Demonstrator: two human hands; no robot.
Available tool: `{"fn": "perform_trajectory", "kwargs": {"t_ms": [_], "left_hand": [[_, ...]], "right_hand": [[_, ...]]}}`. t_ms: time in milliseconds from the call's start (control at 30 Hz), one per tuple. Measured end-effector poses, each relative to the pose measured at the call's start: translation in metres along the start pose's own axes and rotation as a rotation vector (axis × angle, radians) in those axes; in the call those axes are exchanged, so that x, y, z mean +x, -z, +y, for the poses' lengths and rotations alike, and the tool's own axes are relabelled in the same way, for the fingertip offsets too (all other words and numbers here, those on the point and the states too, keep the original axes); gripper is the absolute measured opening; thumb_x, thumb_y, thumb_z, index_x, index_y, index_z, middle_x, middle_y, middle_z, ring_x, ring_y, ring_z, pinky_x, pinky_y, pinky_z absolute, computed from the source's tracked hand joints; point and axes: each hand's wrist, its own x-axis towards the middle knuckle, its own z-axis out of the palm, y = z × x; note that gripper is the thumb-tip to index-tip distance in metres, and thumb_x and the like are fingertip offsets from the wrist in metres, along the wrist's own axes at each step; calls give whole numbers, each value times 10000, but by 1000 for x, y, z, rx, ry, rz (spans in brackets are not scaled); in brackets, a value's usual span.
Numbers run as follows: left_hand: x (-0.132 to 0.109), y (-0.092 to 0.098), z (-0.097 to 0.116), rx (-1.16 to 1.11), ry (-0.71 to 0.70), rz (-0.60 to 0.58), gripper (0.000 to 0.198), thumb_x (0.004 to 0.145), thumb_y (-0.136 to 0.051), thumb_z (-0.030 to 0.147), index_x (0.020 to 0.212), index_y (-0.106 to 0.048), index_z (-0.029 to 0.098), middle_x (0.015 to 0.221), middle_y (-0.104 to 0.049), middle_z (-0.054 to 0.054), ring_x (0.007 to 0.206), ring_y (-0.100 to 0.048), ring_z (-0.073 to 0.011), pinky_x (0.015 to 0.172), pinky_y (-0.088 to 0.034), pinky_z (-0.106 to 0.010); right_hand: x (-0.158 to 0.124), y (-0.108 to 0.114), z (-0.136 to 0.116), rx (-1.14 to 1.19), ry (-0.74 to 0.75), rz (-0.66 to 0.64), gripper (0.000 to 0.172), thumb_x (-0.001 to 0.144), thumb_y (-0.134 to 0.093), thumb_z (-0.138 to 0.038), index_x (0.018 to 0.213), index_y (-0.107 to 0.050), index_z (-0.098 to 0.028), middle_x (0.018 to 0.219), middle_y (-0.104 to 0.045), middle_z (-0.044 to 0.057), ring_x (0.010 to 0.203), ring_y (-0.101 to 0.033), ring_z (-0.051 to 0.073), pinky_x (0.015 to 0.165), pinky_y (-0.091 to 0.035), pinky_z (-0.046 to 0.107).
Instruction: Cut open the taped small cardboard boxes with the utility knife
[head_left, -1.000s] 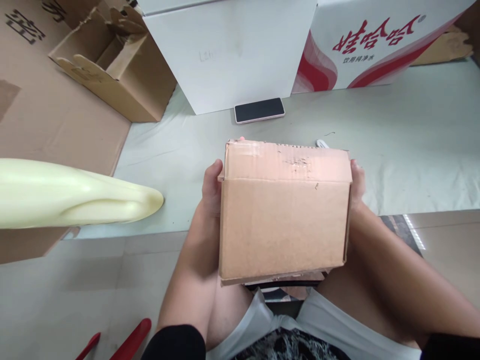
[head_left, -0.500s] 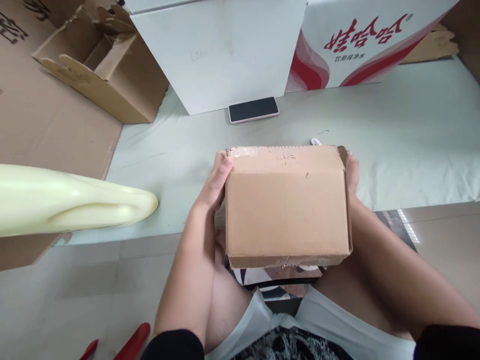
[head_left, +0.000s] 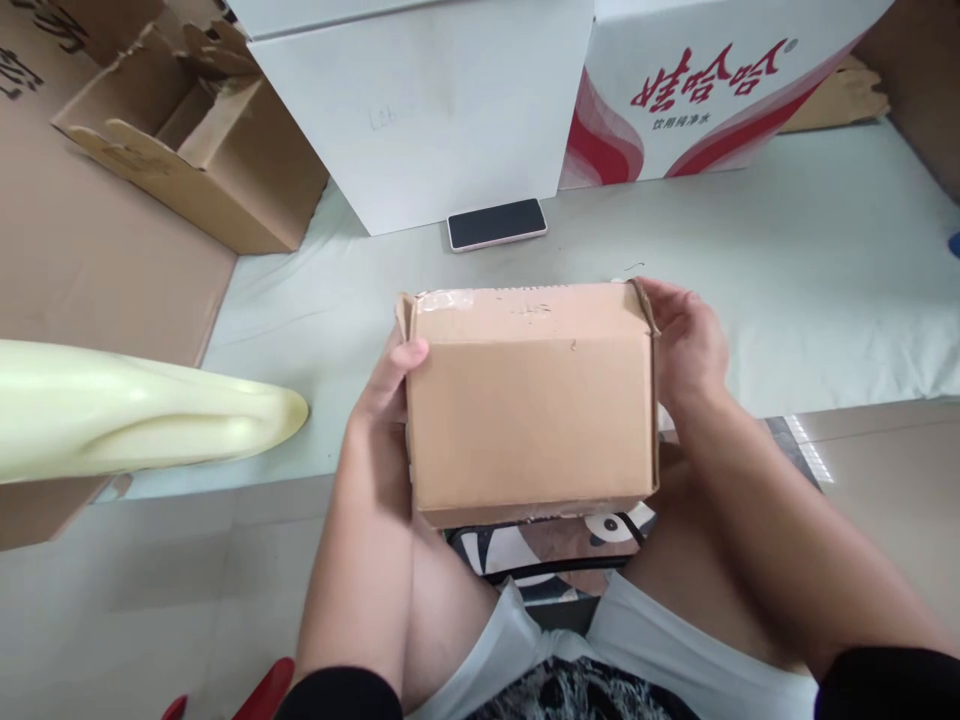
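Observation:
A brown cardboard box (head_left: 532, 420) is held over my lap at the near edge of the covered surface, with a broad plain side facing me. My left hand (head_left: 388, 375) grips its left side, thumb on the front edge and the other fingers hidden behind. At the far right corner, my right hand (head_left: 691, 335) is curled against the box's flap, its fingertips partly hidden behind the cardboard. Small flaps stick out at both upper corners, and clear tape shows along the upper left edge.
Beyond the box lies a phone (head_left: 497, 225) before a large white carton (head_left: 427, 110) and a red-and-white carton (head_left: 675, 110). An open brown carton (head_left: 247, 170) stands at the far left. A pale yellow smooth object (head_left: 187, 415) juts in from the left over the pale green cloth (head_left: 810, 260).
The box has shifted left and turned slightly. My right hand has moved from its right side up to the far right corner flap, showing more of its back. My left thumb has slid lower.

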Motion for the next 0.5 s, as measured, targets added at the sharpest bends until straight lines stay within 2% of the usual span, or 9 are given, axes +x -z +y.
{"fn": "perform_trajectory", "kwargs": {"t_ms": [100,233,300,400,433,500], "left_hand": [[-3,-1,7,-72,58,72,457,772,-658,557,1119,-669,259,1162,-754,-73,1241,-665,-415,990,-597,-569],[-2,-4,14,-131,48,115,451,875,-559,607,1093,-684,233,1079,-777,-48,1248,-657,-396,1046,-560,-515],[-1,-6,14,-151,24,147,469,910,-539,606,1125,-673,211,1040,-783,-37,1209,-669,-369,1036,-556,-467],[4,-6,10,-185,-79,242,470,907,-567,630,1145,-660,235,972,-775,-4,1051,-708,-286,910,-576,-365],[6,-5,8,-209,-121,263,471,902,-572,638,1136,-660,239,963,-771,-3,995,-710,-264,862,-575,-345],[13,-1,5,-276,-183,276,472,902,-551,628,1101,-665,215,962,-765,-29,933,-702,-250,810,-570,-336]], "right_hand": [[5,5,-1,79,-51,-4,461,898,-396,-612,1027,-686,-277,1320,-720,79,1278,-640,298,891,-509,426],[8,10,1,131,-118,-45,444,915,-445,-641,964,-697,-279,1194,-765,69,1146,-711,271,794,-533,379],[7,9,2,116,-84,-29,377,890,-566,-630,855,-665,-267,994,-767,50,951,-733,227,708,-523,331],[3,5,4,17,23,-33,395,859,-699,-583,696,-575,-245,686,-647,-3,642,-618,148,604,-475,283],[0,3,4,-33,60,-53,411,874,-695,-573,673,-565,-239,651,-624,-8,603,-582,134,598,-471,279],[-5,1,4,-149,137,-95,383,923,-647,-537,695,-601,-234,685,-658,4,629,-600,132,632,-501,287]]}}
